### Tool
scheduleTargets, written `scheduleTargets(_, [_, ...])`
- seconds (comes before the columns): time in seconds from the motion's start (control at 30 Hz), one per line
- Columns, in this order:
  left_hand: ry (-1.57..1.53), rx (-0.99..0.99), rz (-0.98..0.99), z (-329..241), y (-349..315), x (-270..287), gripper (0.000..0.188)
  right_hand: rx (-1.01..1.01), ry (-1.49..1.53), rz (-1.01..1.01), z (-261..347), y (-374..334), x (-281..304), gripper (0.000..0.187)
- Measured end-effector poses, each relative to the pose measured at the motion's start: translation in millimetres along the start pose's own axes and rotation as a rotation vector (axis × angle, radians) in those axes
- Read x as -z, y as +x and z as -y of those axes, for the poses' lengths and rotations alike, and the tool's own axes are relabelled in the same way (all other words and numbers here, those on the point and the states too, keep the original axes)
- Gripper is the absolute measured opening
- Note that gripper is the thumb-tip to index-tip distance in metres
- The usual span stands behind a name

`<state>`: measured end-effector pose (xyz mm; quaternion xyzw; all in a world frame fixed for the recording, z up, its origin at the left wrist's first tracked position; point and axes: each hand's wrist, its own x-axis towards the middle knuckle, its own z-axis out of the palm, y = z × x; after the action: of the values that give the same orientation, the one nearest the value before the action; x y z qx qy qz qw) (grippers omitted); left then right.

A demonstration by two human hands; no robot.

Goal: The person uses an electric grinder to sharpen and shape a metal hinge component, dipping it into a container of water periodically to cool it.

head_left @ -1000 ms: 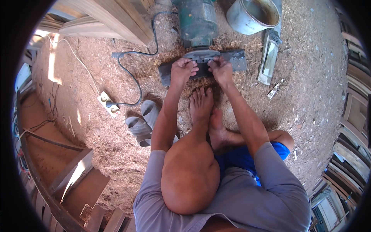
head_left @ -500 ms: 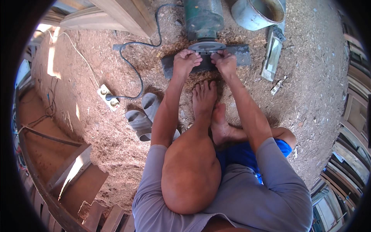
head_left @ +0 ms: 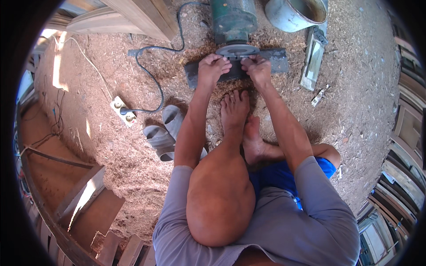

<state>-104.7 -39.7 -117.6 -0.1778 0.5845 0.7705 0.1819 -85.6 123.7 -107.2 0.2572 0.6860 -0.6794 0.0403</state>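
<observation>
Seen from above, a left hand and right hand pinch a small dark piece close to a grey wheel on a green motor. Right of the motor is a bucket; left, on shavings-strewn ground, lie a power strip and slippers.

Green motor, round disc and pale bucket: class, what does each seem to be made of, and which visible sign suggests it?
Green motor: probably painted metal; its coat looks worn and patchy.
Round disc: grey and fairly dull; perhaps abrasive stone or metal, the look leaves it open.
Pale bucket: plastic or enamelled metal, hard to tell; smooth wall, brownish staining inside.
</observation>
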Motion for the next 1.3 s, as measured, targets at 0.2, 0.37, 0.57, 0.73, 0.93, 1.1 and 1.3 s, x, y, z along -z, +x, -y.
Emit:
scheduleTargets(0.2, [0.039, -0.004, 0.004, -1, 1, -5, 0.011, -0.073, 0.000, -0.018, 4, -4, 4, 0.014])
scheduleTargets(0.37, [0.058, 0.008, -0.006, -2, 1, -8, 0.010, -0.031, 0.039, -0.068, 2, -6, 1, 0.014])
scheduleTargets(0.57, [0.022, 0.002, -0.013, 1, 3, -4, 0.008, -0.025, 0.071, -0.088, -2, -5, -7, 0.012])
scheduleTargets(0.73, [-0.010, 0.001, -0.020, 1, 3, 0, 0.007, -0.029, 0.060, -0.084, -3, -4, -9, 0.011])
scheduleTargets(0.93, [-0.013, 0.004, -0.024, 3, 4, 7, 0.014, 0.002, -0.005, -0.088, 1, -8, -13, 0.010])
scheduleTargets(1.1, [-0.003, 0.004, -0.006, 1, 4, -1, 0.010, 0.012, 0.056, -0.101, -8, -1, -9, 0.011])
scheduleTargets(1.3, [0.057, 0.015, -0.003, 0, 4, -4, 0.013, -0.028, 0.080, -0.100, -5, -4, -6, 0.014])
